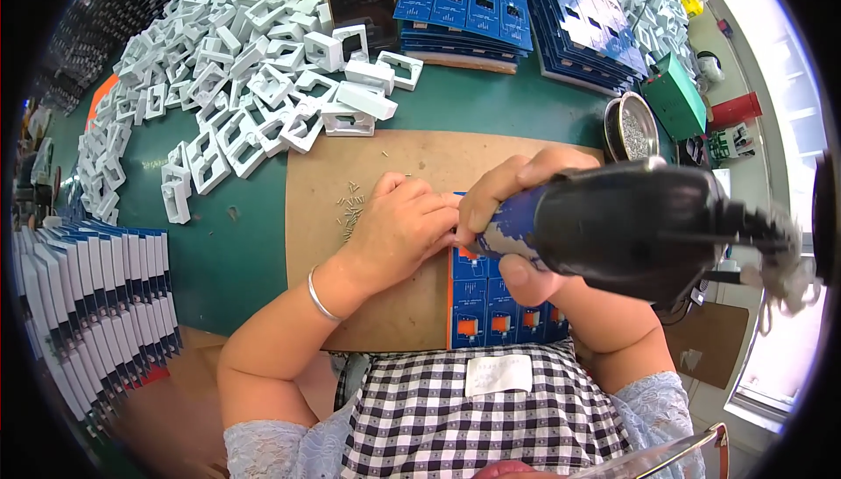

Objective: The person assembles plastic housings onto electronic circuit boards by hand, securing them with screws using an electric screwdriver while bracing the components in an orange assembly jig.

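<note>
My right hand [512, 185] is wrapped round a power screwdriver [626, 225] with a black and worn blue body, which looms large in front of the work. Under it lies a blue circuit-board panel [470, 293] with orange showing through its cutouts. At the panel's upper left, my left hand [399, 227] has its fingers drawn together close to the tool's front end; what they pinch, if anything, is hidden. Small loose screws [352, 203] are scattered just left of that hand on a brown board [381, 326]. The screwdriver's tip is hidden behind my right fingers.
White plastic frames [263, 85] are heaped at the far left, with more at the far right. Stacks of blue panels [464, 6] stand at the back. A round metal bowl [638, 128] of small screws sits right. Assembled white-and-blue pieces [96, 286] are stacked at left.
</note>
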{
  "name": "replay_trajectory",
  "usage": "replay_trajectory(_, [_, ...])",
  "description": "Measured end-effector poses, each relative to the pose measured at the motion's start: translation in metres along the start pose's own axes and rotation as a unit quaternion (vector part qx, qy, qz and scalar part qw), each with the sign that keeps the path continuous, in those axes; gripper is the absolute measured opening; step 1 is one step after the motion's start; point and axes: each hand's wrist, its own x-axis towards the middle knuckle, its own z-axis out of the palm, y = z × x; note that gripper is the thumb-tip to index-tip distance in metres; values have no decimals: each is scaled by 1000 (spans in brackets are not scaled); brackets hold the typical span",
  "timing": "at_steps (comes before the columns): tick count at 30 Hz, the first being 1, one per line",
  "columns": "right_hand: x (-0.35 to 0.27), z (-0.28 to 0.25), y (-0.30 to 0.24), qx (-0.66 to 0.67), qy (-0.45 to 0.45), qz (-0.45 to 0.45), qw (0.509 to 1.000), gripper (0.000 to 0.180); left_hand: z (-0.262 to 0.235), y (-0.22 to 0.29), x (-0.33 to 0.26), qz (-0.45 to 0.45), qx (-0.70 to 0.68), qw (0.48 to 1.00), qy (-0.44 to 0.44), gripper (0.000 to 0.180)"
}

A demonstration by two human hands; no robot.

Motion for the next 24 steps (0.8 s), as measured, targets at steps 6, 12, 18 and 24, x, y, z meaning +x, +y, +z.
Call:
replay_trajectory(6, [-7, 15, 6, 16, 112, 31, 993, 63, -5, 1, -2, -30, -12, 999, -31, 34])
replay_trajectory(12, [-18, -9, 5, 107, 255, 24, 961, 53, -6, -6, 1, -29, -77, 997, 14, 29])
replay_trajectory(18, [-23, -23, -30, 91, 288, -46, 952, 55, -32, -53, 1, -210, 29, 973, 87, 16])
replay_trajectory(24, [-38, -20, -37, 56, 309, -34, 949, 60, -24, -47, 10, -246, 77, 966, 32, 9])
